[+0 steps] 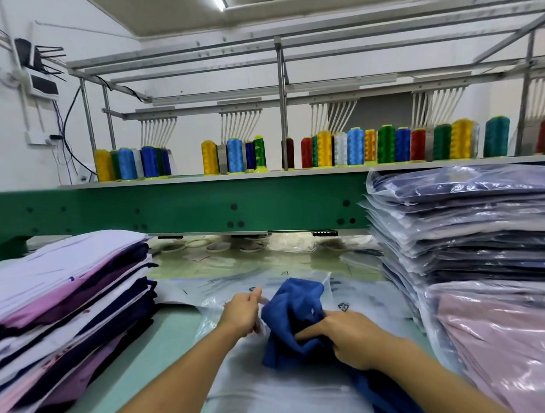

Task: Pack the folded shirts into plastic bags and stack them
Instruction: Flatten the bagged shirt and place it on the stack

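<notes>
Bagging: blue shirt (pixel 293 307), bunched, at six o'clock on the tabletop (pixel 164 333), apparently entering the plastic bag (pixel 211 313).
Right hand (pixel 353 339): grips the shirt.
Left hand (pixel 239 314): pinches the bag's edge, at the shirt's nine o'clock.
Next: likely seat it fully, then move it to the bagged stack (pixel 466 230) at three o'clock.

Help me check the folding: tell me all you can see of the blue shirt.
The blue shirt looks like soft royal-blue knit, bunched and creased, not flat, with a small dark mark. It lies on clear plastic bags. The right hand grips its folds; the left hand holds one bag's edge beside it.
</notes>
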A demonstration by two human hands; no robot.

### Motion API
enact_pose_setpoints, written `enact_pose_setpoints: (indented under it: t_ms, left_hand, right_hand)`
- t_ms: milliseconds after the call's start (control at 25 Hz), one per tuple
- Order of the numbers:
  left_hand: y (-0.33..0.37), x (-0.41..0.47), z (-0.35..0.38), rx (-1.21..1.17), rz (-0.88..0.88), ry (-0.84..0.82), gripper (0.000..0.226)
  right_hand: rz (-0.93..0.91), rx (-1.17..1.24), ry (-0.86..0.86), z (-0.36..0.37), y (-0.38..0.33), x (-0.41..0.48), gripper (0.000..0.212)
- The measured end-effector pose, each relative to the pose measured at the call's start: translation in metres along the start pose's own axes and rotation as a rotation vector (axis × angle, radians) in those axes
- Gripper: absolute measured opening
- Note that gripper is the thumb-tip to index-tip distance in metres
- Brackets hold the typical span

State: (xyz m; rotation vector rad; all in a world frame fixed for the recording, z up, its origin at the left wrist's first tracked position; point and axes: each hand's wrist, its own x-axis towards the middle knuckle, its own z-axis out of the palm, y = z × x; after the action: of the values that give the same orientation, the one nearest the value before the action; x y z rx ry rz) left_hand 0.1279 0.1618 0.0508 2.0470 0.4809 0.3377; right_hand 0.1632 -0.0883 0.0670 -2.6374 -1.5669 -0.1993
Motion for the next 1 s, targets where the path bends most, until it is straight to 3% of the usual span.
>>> enact_pose_setpoints:
  t_ms: [160,400,480,560,640,720,840,1000]
  left_hand:
    - [0.002,0.014,0.005,0.057,0.023,0.188,0.045]
    - [0.007,0.003,0.006,0.550,0.381,0.075,0.046]
    - [0.009,-0.004,0.004,0.604,0.428,0.023,0.051]
    - [0.014,-0.009,0.002,0.621,0.467,0.073,0.053]
    - [0.022,-0.016,-0.003,0.616,0.474,0.182,0.052]
    - [0.028,-0.022,-0.004,0.671,0.457,0.158,0.050]
    - [0.030,-0.031,0.007,0.893,0.444,-0.026,0.043]
    - [0.031,-0.038,0.010,0.924,0.416,0.021,0.038]
  right_hand:
    - [-0.045,0.020,-0.016,0.003,-0.001,0.003,0.072]
    - [0.234,0.200,-0.089,0.008,0.024,0.025,0.077]
    - [0.323,0.264,-0.094,0.007,0.033,0.035,0.074]
    - [0.375,0.338,-0.096,0.007,0.038,0.045,0.063]
    - [0.432,0.414,-0.101,0.008,0.043,0.051,0.040]
    - [0.544,0.486,-0.066,0.009,0.051,0.051,0.029]
    - [0.640,0.631,0.065,0.007,0.050,0.050,0.034]
    - [0.673,0.646,0.189,0.003,0.035,0.060,0.043]
